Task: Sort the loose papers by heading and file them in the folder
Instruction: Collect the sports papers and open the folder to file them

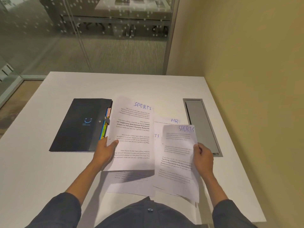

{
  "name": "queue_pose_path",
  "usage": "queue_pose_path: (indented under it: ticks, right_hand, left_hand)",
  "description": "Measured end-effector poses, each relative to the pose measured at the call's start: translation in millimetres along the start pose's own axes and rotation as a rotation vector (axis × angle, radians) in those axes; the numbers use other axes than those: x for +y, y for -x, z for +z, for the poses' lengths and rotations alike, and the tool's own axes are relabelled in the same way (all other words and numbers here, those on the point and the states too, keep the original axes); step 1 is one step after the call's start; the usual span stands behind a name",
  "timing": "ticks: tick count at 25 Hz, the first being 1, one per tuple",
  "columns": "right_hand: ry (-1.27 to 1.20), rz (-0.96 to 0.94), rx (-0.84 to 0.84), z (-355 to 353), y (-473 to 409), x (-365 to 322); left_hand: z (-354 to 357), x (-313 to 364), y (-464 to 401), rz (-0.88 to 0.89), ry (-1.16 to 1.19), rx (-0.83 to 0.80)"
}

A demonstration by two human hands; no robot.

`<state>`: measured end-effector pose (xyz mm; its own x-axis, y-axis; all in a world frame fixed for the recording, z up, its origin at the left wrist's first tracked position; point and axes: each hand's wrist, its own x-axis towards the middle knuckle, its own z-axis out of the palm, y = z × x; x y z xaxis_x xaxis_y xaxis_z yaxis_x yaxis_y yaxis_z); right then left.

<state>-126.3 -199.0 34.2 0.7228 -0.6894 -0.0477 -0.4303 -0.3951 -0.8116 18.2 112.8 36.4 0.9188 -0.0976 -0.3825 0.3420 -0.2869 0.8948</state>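
The left hand (pixel 105 149) pinches one SPORTS sheet (pixel 134 134) — the right hand (pixel 203 157) grips another SPORTS page (pixel 179 145). A dark folder (pixel 79 125) lies shut on the desk (pixel 148 86), left of them.

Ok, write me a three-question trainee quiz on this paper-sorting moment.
1. True or false: the dark folder lies shut on the table.
2. What heading is on the sheet held by the left hand? A) HR B) SPORTS C) ADMIN
3. Fill in: the sheet gripped by the right hand is headed ____.

Key: 1 true; 2 B, the left sheet reads SPORTS; 3 SPORTS, on the right sheet.
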Motion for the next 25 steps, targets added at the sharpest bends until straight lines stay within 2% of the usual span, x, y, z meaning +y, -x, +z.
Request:
queue_pose_path:
  ticks: [3, 6, 10, 14, 18, 21, 25]
  right_hand:
    - [-0.195, -0.037, 0.03, -25.2, -13.3, -21.6]
    - [-0.39, 0.013, 0.06, -50.0, -29.4, -42.3]
    - [-0.615, 0.064, 0.042, -65.4, -41.1, -68.7]
    - [-0.601, 0.122, -0.024, -48.7, -44.4, -72.8]
    - [-0.594, 0.179, 0.01, -24.9, -42.6, -71.8]
    - [-0.598, 0.168, 0.043, -10.1, -42.6, -76.0]
    - [-0.686, 0.175, 0.002, -1.3, -41.8, -83.5]
  left_hand:
    - [-2.0, 7.3, -0.3, 0.031, 0.027, 0.027]
    - [-2.2, 16.6, 0.1, 0.061, 0.032, 0.022]
    - [-2.3, 26.0, 0.0, 0.066, 0.002, -0.053]
    - [9.7, 41.1, 9.1, 0.052, 0.084, -0.127]
    - [20.2, 49.0, 14.7, 0.035, 0.175, -0.186]
    - [27.8, 54.5, 22.3, 0.048, 0.195, -0.234]
    - [39.6, 58.5, 34.3, 0.085, 0.174, -0.304]
